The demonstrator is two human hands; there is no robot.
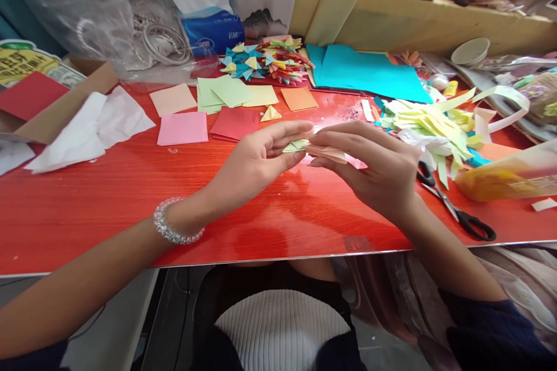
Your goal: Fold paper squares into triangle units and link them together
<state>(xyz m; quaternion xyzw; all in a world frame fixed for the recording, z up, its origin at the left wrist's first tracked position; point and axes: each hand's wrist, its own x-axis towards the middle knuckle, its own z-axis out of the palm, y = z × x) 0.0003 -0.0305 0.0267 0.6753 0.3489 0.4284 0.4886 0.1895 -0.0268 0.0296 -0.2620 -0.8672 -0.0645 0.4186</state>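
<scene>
Above the middle of the red table, my left hand pinches a small folded green paper between thumb and fingers. My right hand grips a folded peach paper, which meets the green one between my hands. A small yellow folded piece sits just beyond my left hand. Near it lie a red paper stack, a pink stack, pale green squares and orange squares.
Folded colourful pieces are heaped at the back beside blue sheets. On the right are paper strips, black-handled scissors and a plastic container. A cardboard box and white tissue lie left.
</scene>
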